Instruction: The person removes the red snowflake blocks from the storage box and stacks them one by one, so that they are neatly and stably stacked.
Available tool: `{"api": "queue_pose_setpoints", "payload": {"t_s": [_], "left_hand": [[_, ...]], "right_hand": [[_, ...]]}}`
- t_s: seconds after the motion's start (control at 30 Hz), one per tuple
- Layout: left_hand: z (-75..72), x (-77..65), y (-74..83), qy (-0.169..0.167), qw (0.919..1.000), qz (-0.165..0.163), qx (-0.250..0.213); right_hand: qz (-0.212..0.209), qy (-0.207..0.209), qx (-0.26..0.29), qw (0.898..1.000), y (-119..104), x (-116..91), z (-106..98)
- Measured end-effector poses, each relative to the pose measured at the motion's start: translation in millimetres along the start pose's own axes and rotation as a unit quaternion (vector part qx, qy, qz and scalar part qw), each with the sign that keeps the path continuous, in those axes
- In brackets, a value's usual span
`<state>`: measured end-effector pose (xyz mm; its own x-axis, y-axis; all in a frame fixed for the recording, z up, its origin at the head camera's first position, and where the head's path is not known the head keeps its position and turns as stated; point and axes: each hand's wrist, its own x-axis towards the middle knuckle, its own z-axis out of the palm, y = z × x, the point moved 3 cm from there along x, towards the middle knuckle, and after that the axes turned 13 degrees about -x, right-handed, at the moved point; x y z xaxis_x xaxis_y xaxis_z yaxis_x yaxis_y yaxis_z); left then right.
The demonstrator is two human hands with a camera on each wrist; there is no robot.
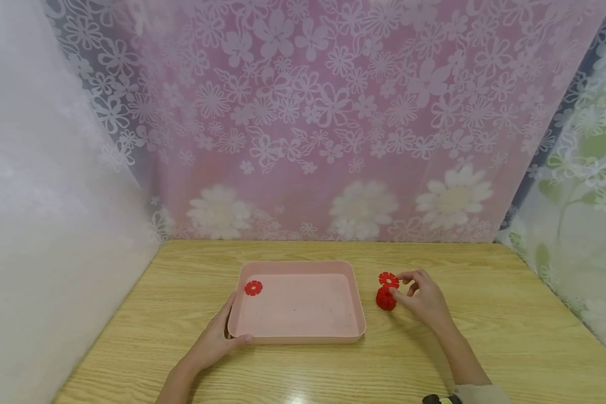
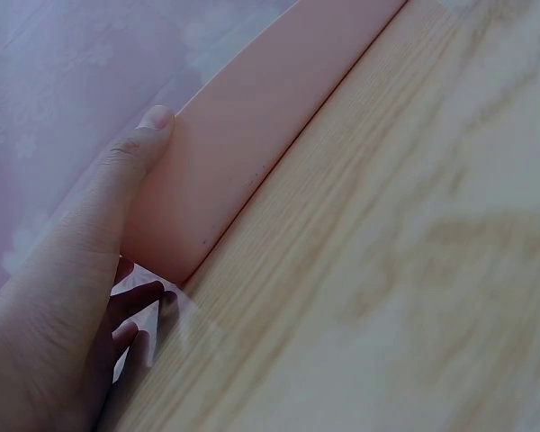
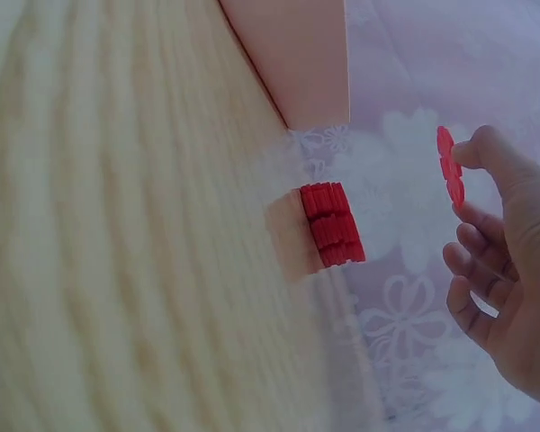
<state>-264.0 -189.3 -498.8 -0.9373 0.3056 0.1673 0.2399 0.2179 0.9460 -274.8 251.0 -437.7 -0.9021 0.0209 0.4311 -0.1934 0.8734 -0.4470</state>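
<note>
My right hand (image 1: 426, 302) pinches a flat red snowflake-shaped plastic disc (image 3: 449, 168) between thumb and fingertips. Beneath it, a short stack of matching red discs (image 3: 331, 227) stands on the table, and the right wrist view shows the held disc lifted clear of that stack. My left hand (image 1: 213, 338) grips the front left corner of a shallow pink tray (image 1: 303, 308), thumb against the front wall and fingers along the left side. One more red disc (image 1: 249, 289) lies flat inside the tray, toward its back left corner.
The wood-grain table (image 1: 303, 373) runs back to a pink floral curtain (image 1: 303, 168). A white sheet (image 1: 70, 224) hangs along the left side, and a floral cloth (image 1: 581, 224) along the right. The stack stands just right of the tray.
</note>
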Motion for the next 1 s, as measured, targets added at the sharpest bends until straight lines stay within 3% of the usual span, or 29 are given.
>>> {"api": "queue_pose_setpoints", "payload": {"t_s": [0.53,1.0], "left_hand": [[-0.1,-0.8,1.8,-0.004,1.0,-0.006,-0.003],[-0.5,-1.2,-0.9,0.004,0.9999,-0.009,0.011]], "right_hand": [[0.013,0.008,0.006,1.0,27,-10,26],[0.019,-0.017,0.009,1.0,31,-13,32]]}}
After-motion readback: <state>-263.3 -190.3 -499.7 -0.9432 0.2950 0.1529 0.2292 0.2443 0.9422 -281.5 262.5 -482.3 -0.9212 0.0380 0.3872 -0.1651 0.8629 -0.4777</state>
